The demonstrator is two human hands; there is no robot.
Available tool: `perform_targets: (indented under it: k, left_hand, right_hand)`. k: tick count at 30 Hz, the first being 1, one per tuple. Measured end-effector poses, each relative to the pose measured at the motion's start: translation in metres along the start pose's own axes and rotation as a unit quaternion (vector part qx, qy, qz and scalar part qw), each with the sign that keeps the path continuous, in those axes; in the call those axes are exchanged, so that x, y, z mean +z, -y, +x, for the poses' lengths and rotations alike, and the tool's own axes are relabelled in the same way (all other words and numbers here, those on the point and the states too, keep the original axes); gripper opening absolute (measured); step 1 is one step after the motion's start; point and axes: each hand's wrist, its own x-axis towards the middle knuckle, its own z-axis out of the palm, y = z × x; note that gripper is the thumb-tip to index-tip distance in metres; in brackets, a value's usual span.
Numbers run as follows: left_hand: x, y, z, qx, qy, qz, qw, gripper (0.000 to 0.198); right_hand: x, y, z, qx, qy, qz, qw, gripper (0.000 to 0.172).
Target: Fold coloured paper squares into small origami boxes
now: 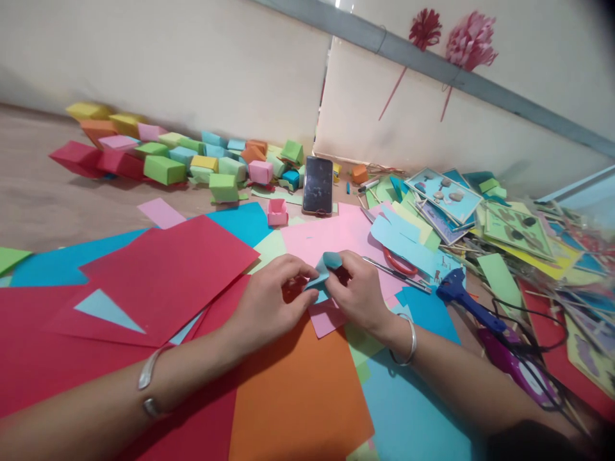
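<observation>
A small piece of light-blue paper (329,261), bent into a curl, is held between both my hands over the middle of the table. My left hand (275,296) pinches its left edge between thumb and fingers. On the other side, my right hand (358,288) grips it with thumb and bent fingers, which partly hide it. Below the hands lie a pink paper piece (323,325) and a large orange sheet (298,397). A little open pink paper box (277,212) stands just beyond my left hand.
Folded paper blocks (164,169) in several colours line the wall. A phone (318,186) leans upright at the back. Red-handled scissors (401,261), a slim metallic pen-like tool (398,275) and a blue-and-purple glue gun (480,320) with a black cord lie right. Red sheets (173,275) cover the left.
</observation>
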Motion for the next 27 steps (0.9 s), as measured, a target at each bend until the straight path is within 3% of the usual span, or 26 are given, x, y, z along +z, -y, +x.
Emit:
perform_targets:
  k: [8, 12, 16, 20, 27]
  left_hand:
    - [-0.002, 0.003, 0.005, -0.004, -0.004, -0.014, 1.0, 0.015]
    - [-0.001, 0.001, 0.006, -0.071, -0.007, -0.126, 0.989, 0.01]
    - [-0.002, 0.0, 0.008, -0.172, -0.04, -0.291, 0.94, 0.017]
    - [-0.004, -0.004, 0.009, -0.244, 0.018, -0.409, 0.879, 0.036]
    - [-0.002, -0.005, 0.008, -0.289, 0.065, -0.527, 0.796, 0.035]
  right_hand:
    - [0.002, 0.002, -0.001, -0.044, 0.067, -0.003, 0.997, 0.006]
    - [-0.001, 0.002, -0.001, -0.048, 0.047, 0.027, 0.997, 0.014]
    - [-0.002, 0.0, 0.0, -0.04, -0.004, 0.11, 0.993, 0.024]
    - [-0.002, -0.001, 0.001, -0.039, -0.035, 0.175, 0.983, 0.03]
    - [-0.003, 0.002, 0.001, -0.053, -0.04, 0.166, 0.984, 0.026]
